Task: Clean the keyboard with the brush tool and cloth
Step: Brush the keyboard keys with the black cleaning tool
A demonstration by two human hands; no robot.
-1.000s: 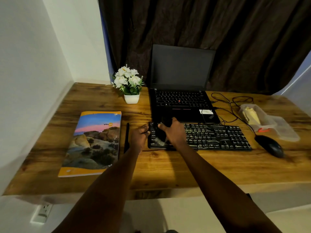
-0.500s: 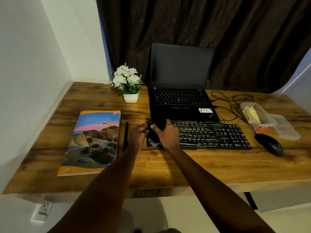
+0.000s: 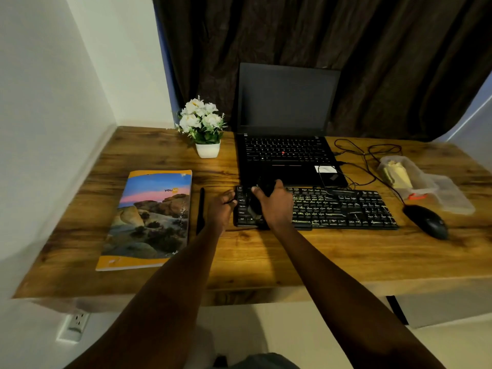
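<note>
A black keyboard (image 3: 343,209) with pale key legends lies on the wooden desk (image 3: 292,257) in front of the laptop. My right hand (image 3: 274,206) rests on its left end, gripping a dark cloth (image 3: 263,189) that bunches out above my fingers. My left hand (image 3: 222,209) holds the keyboard's left edge with curled fingers. A slim black brush tool (image 3: 201,210) lies on the desk just left of my left hand, untouched.
An open black laptop (image 3: 287,145) stands behind the keyboard. A black mouse (image 3: 427,221) and its cables sit at right, beside a clear plastic container (image 3: 423,182). A colourful book (image 3: 150,219) lies at left, a white flower pot (image 3: 205,129) behind it.
My right hand with the cloth slid left along the keyboard, then up toward its top-left corner. My left hand stayed at the keyboard's left edge.
</note>
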